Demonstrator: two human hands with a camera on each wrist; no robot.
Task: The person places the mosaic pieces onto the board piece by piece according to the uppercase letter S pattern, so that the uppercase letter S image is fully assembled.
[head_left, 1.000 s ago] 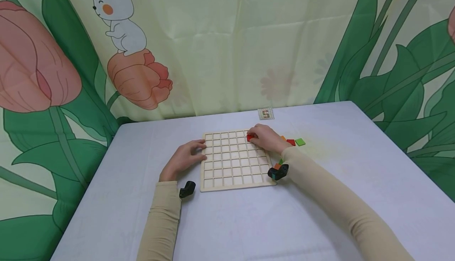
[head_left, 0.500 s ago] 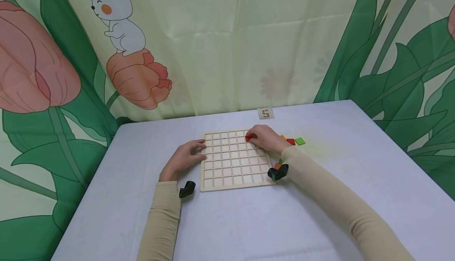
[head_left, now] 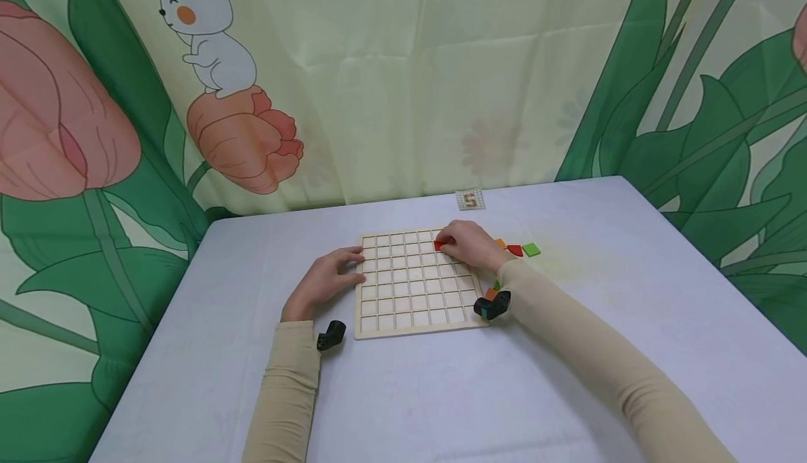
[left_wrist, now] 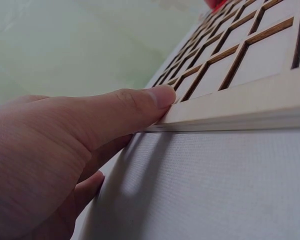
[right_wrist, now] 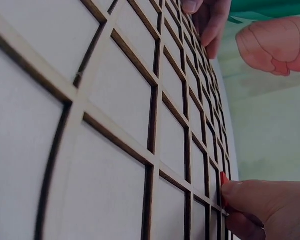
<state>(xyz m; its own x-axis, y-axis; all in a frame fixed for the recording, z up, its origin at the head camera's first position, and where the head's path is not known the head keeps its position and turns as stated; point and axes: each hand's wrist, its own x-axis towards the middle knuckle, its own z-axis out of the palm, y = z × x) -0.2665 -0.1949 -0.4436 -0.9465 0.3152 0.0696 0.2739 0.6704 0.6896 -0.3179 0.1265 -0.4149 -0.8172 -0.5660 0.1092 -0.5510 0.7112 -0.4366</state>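
Observation:
A wooden grid board (head_left: 416,334) with raised square cells lies on the white table. At its left edge is my left hand (head_left: 323,279), its fingertips touching the rim; in the left wrist view the thumb (left_wrist: 135,104) rests on the frame. Over the far right part of the board, my right hand (head_left: 469,244) pinches a small red tile (head_left: 438,246) between thumb and fingers. The right wrist view shows that red tile (right_wrist: 223,179) at the grid cells, partly hidden by the thumb. Whether it sits fully in a cell, I cannot tell.
Right of the board lie loose tiles: orange (head_left: 501,244), red (head_left: 515,250) and green (head_left: 532,249), with another orange tile (head_left: 490,294) partly behind the right wrist camera (head_left: 493,305). A small patterned card (head_left: 470,199) lies near the table's back edge, before a printed curtain (head_left: 391,99).
My right hand and the red tile have shifted very slightly left over the board. The left hand stays at the board's edge. The head view has drifted a little.

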